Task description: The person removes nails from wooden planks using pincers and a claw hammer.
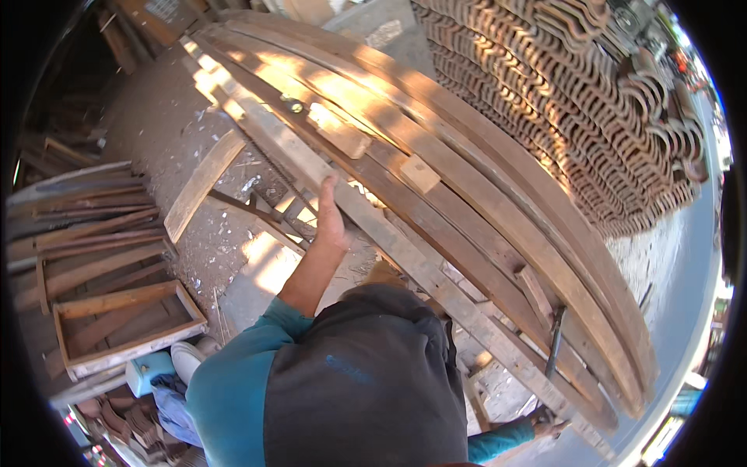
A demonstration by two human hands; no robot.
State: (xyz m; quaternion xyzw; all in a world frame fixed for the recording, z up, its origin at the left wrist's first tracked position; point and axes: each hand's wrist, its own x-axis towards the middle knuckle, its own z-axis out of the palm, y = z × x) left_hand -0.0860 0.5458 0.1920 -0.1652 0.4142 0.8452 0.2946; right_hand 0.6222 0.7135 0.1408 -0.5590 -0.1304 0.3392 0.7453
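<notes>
Dark-fronted shirt (362,412) with teal sleeves fills the lower middle, bearing a small blue mark (348,369) that cannot be made out. The left hand (332,224) is closed around a long wooden beam (373,220) slanting beside large curved timbers (486,198); the right hand (549,428) is at its lower end, grip unclear. Pale print on a brown panel (162,11), upper left, is too small to read.

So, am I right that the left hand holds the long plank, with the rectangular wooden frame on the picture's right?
Not quite: the head view shows the rectangular wooden frame on the picture's left. The left hand does hold the long plank.
</notes>
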